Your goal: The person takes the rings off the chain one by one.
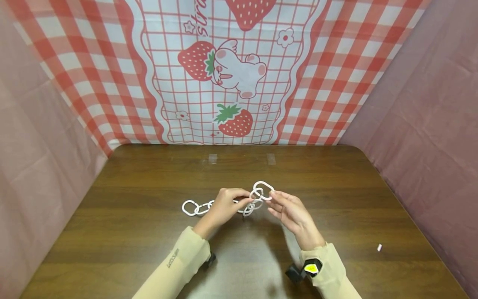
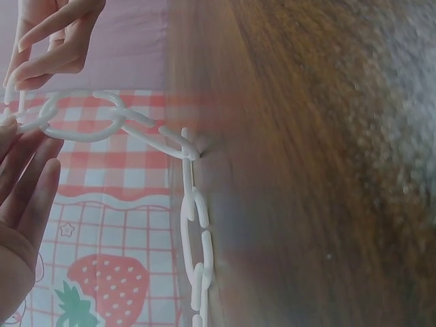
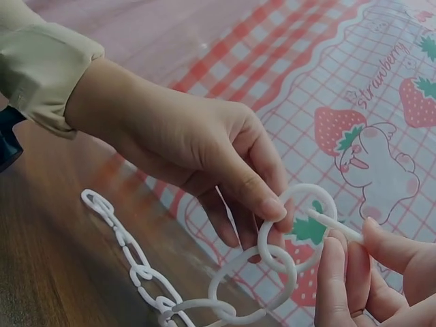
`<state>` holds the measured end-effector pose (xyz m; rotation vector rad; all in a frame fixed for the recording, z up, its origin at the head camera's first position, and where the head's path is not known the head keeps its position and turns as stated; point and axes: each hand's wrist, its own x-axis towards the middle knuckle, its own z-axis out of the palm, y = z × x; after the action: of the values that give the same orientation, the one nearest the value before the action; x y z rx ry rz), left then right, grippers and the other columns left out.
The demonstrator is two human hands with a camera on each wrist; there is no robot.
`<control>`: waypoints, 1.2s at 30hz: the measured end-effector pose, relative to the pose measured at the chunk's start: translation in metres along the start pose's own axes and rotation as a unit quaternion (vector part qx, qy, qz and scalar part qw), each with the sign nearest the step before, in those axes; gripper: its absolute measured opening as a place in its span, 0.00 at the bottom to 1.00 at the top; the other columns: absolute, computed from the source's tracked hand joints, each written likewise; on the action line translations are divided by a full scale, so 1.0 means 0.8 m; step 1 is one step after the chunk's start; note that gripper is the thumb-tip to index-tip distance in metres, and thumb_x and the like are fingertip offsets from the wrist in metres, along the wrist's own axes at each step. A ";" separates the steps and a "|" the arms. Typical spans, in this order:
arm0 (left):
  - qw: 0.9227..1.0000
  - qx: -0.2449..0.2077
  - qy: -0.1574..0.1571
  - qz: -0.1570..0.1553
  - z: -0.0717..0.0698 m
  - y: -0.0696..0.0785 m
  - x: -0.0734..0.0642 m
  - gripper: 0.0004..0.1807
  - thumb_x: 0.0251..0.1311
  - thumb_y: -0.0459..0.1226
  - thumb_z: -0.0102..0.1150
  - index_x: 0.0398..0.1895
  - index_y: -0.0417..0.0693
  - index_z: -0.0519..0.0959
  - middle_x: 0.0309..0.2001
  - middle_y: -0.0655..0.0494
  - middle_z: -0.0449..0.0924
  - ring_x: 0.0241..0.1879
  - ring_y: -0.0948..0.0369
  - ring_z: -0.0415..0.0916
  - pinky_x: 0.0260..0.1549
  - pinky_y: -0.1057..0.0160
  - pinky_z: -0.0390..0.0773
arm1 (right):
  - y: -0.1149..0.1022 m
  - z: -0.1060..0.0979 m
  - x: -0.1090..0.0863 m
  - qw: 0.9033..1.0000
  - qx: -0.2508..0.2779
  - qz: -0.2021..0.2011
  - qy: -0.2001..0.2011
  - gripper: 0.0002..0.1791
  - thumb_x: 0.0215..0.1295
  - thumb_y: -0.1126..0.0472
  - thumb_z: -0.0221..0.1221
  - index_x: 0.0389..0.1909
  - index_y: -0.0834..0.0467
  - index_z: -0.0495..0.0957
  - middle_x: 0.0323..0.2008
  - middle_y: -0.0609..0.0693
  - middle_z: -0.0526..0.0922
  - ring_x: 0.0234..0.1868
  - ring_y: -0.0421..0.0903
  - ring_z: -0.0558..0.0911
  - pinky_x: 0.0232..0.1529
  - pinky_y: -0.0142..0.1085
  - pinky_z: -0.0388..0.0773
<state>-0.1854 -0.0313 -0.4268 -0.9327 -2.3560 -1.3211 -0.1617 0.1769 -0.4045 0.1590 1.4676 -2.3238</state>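
Note:
A white plastic chain (image 1: 198,211) trails along the table from under my left hand (image 1: 224,205). My left thumb and fingers pinch an end link (image 3: 264,242) of it, raised a little above the tabletop. Facing it, my right hand (image 1: 289,211) pinches another white link (image 3: 337,223) between thumb and fingers. In the right wrist view that link's tip lies inside the ring of the left-held link. Several links of the hanging chain (image 2: 185,238) show in the left wrist view, some with a gap in their side. My left palm hides part of the chain in the head view.
A small white piece (image 1: 379,247) lies on the brown wooden table (image 1: 149,174) to the right. Two bits of clear tape (image 1: 213,159) are stuck near the back edge. A strawberry-print cloth (image 1: 239,74) hangs behind, with pink cloth (image 1: 422,95) at both sides.

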 end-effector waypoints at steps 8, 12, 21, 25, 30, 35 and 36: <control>1.000 -0.003 0.009 0.007 -0.002 0.001 -0.001 0.06 0.55 0.32 0.67 0.34 0.37 0.86 0.34 0.47 0.88 0.32 0.57 0.85 0.34 0.72 0.84 | 0.004 -0.002 0.000 1.000 0.001 -0.010 0.000 0.19 0.75 0.67 0.46 0.27 0.50 0.80 0.26 0.42 0.85 0.31 0.34 0.84 0.33 0.24 0.82; 1.000 -0.011 0.008 0.010 -0.002 0.000 -0.001 0.06 0.56 0.31 0.66 0.34 0.36 0.85 0.34 0.45 0.88 0.32 0.56 0.85 0.34 0.69 0.85 | 0.006 -0.002 -0.002 1.000 -0.016 -0.011 -0.002 0.18 0.75 0.65 0.47 0.27 0.48 0.80 0.26 0.40 0.85 0.33 0.33 0.84 0.31 0.24 0.81; 0.999 -0.015 0.020 0.025 -0.003 -0.005 -0.006 0.05 0.55 0.30 0.67 0.33 0.34 0.85 0.33 0.44 0.87 0.31 0.56 0.85 0.34 0.72 0.84 | 0.014 -0.001 -0.002 0.999 -0.037 -0.010 0.008 0.18 0.75 0.63 0.46 0.28 0.46 0.79 0.27 0.38 0.84 0.35 0.32 0.83 0.34 0.25 0.80; 0.999 -0.017 0.018 0.025 -0.003 -0.005 -0.006 0.05 0.55 0.30 0.66 0.33 0.34 0.85 0.33 0.43 0.87 0.31 0.56 0.85 0.34 0.72 0.84 | 0.016 0.000 -0.001 0.999 -0.036 -0.011 0.019 0.18 0.75 0.63 0.46 0.28 0.46 0.79 0.28 0.39 0.84 0.34 0.32 0.83 0.34 0.26 0.81; 0.999 -0.020 0.015 0.023 -0.003 -0.005 -0.007 0.05 0.56 0.30 0.66 0.33 0.35 0.85 0.33 0.44 0.87 0.32 0.56 0.85 0.35 0.72 0.84 | 0.017 -0.002 0.001 0.999 -0.022 -0.008 0.028 0.18 0.75 0.64 0.47 0.27 0.47 0.80 0.27 0.40 0.85 0.33 0.33 0.84 0.32 0.26 0.81; 0.999 -0.027 0.015 0.018 -0.003 -0.006 -0.007 0.05 0.56 0.30 0.66 0.33 0.34 0.85 0.33 0.43 0.87 0.32 0.56 0.85 0.35 0.72 0.84 | 0.018 -0.004 0.003 1.000 -0.018 -0.009 0.024 0.19 0.75 0.63 0.48 0.26 0.46 0.81 0.28 0.39 0.85 0.33 0.33 0.84 0.31 0.25 0.81; 0.999 -0.028 0.015 0.016 -0.002 -0.006 -0.007 0.05 0.56 0.30 0.66 0.33 0.34 0.85 0.33 0.43 0.87 0.32 0.56 0.85 0.35 0.72 0.84 | 0.018 -0.004 0.003 0.999 -0.018 -0.010 0.024 0.19 0.75 0.63 0.48 0.26 0.46 0.81 0.28 0.39 0.85 0.33 0.33 0.84 0.31 0.25 0.81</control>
<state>-0.1843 -0.0371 -0.4320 -0.9550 -2.2832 -1.3869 -0.1586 0.1738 -0.4188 0.1933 1.5397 -2.3239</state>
